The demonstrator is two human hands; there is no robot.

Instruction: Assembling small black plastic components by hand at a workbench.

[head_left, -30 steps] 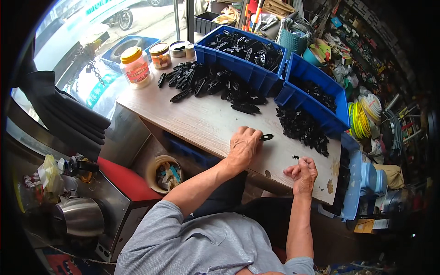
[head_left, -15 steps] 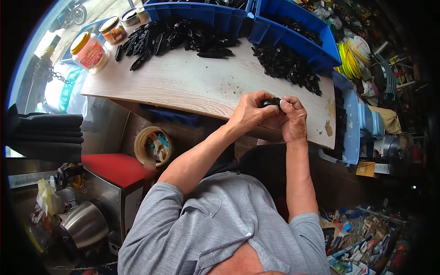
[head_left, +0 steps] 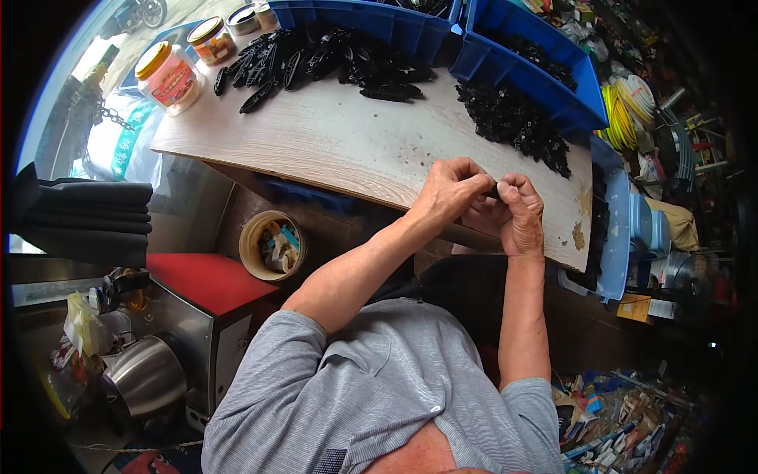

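Above the table's front edge, my left hand [head_left: 453, 189] and my right hand [head_left: 522, 215] meet with fingertips pinched together. Both close on a small black part [head_left: 494, 190], most of it covered by the fingers, so its exact shape is hidden. Beyond them on the pale wood-grain table [head_left: 316, 130] lies a heap of small black plastic pieces [head_left: 513, 126], to the right. Farther left, a pile of long, oval black plastic pieces [head_left: 316, 63] spreads along the back.
Two blue bins [head_left: 537, 87] holding black parts line the table's back. Lidded jars [head_left: 169, 79] stand at the far left. Below the table's edge is a bucket [head_left: 251, 265] with scraps, beside a red-topped cabinet [head_left: 205, 278]. Yellow cable coils [head_left: 618, 118] sit at the right.
The whole view has shifted a little, so the table and bins appear farther right. My hands stay together, and less of the black part shows between my fingers now.
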